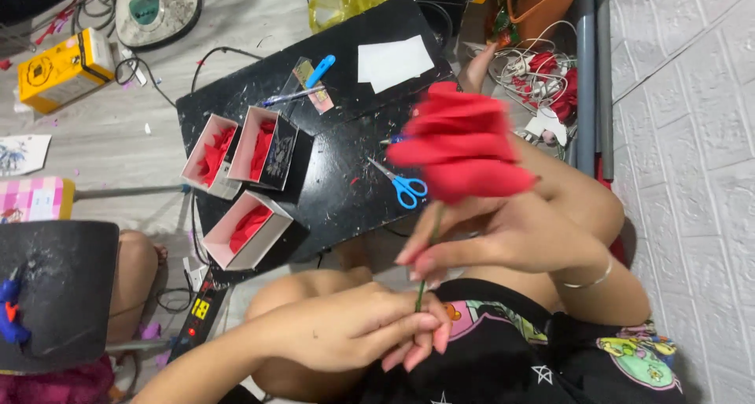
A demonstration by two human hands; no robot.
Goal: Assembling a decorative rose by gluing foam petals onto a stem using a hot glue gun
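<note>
A red handmade rose [462,147] on a thin green stem [429,251] is held up over my lap. My left hand [362,321] pinches the lower end of the stem between thumb and fingers. My right hand [491,239], with a thin bracelet on the wrist, grips the stem higher up, just under the red petals. Both hands sit close together above my knees.
A black board [346,113] on the floor carries three small boxes of red petals [250,225], blue-handled scissors [403,185], a blue pen and white paper [395,61]. Another person's knee [135,266] and a second black board [55,290] lie at left. Cables and grey pipes [586,74] stand at right.
</note>
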